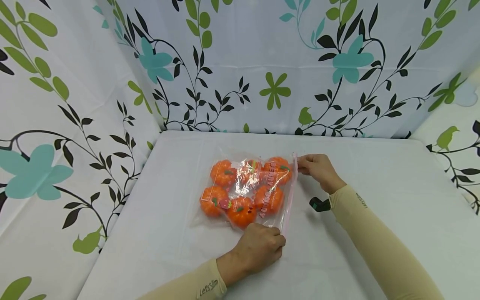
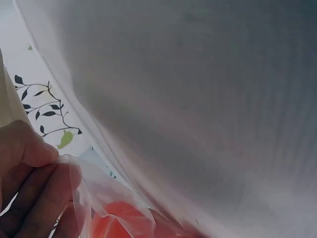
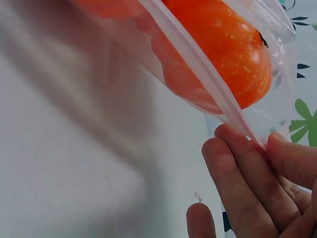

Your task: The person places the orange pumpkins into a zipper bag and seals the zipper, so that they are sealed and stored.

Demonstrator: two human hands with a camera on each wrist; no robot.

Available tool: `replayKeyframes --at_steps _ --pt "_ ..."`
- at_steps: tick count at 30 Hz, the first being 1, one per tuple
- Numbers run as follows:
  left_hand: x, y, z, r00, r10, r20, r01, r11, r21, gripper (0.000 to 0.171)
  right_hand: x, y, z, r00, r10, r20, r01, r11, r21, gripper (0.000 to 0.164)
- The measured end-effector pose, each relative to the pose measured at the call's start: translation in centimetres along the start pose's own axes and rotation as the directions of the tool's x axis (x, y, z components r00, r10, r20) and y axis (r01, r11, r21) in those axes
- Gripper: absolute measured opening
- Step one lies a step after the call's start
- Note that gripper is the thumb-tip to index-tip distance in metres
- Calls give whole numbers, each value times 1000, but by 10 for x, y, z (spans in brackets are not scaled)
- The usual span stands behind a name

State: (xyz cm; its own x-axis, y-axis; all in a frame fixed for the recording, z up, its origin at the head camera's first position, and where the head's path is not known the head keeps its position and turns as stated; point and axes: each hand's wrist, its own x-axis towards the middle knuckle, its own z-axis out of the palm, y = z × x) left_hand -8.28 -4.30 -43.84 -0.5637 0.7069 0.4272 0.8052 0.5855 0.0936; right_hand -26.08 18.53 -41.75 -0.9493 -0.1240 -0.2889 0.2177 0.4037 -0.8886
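A clear zip bag [image 1: 245,189] with a pink strip along its right edge lies on the white table, printed with pink lettering. Several orange toy pumpkins [image 1: 224,173] with green stems fill it in two rows. My left hand [image 1: 258,248] pinches the near corner of the bag by the strip; in the left wrist view, thumb and fingers [image 2: 42,193] hold the clear film. At the far end of the strip, my right hand [image 1: 318,168] pinches the other corner. The right wrist view shows thumb and fingertips [image 3: 237,141] on the strip, with a pumpkin [image 3: 223,54] just behind the film.
The white table [image 1: 157,233] spreads around the bag. A leaf-patterned curtain [image 1: 232,62] hangs along the back and both sides. A small black device [image 1: 319,204] sits by the right wrist. Beige sleeves [image 1: 375,233] cover both forearms.
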Motion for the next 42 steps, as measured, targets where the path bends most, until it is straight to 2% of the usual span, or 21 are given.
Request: replayKeyframes --at_steps 9,14,19,21,24,26,28,32,35,37,39,40,42 --pt "6 -10 2 995 27 94 -43 984 173 19 8 15 -3 995 96 13 -95 995 -10 46" --pt "8 -11 6 988 42 148 -67 983 170 18 11 23 -6 996 87 35 -84 994 -63 47" --pt "10 -11 2 979 15 204 -35 995 95 14 8 26 -12 996 80 42 -77 995 -68 49" --pt "13 -11 -1 984 19 175 -29 998 53 22 6 27 -13 995 85 48 -84 996 -39 50" --pt "20 -14 -7 997 39 60 -38 999 -6 30 5 27 -14 995 83 49 -82 996 -14 53" --pt "26 -18 -11 999 48 -25 -48 999 -23 30 5 27 -14 996 75 48 -74 997 -14 55" --pt "31 -25 -15 996 35 -83 -37 999 -28 28 6 27 -14 997 65 42 -63 998 -29 58" --pt "38 -39 -18 990 -9 -142 7 1000 -13 29 7 26 -10 999 39 36 -37 998 -48 68" --pt "39 -46 -16 985 -36 -166 32 999 -30 42 8 25 -7 999 23 25 -22 999 -33 77" --pt "39 -47 -15 989 -73 -125 69 997 -37 60 8 23 -6 1000 1 25 -1 1000 -16 81" --pt "39 -47 -14 990 -138 -37 138 990 -12 78 9 20 -5 999 -24 32 24 1000 8 82" --pt "39 -47 -14 985 -174 16 174 985 14 85 8 19 -4 999 -37 38 36 999 19 83" --pt "40 -48 -14 962 -247 119 239 968 75 97 8 16 -2 997 -59 41 59 998 12 84"
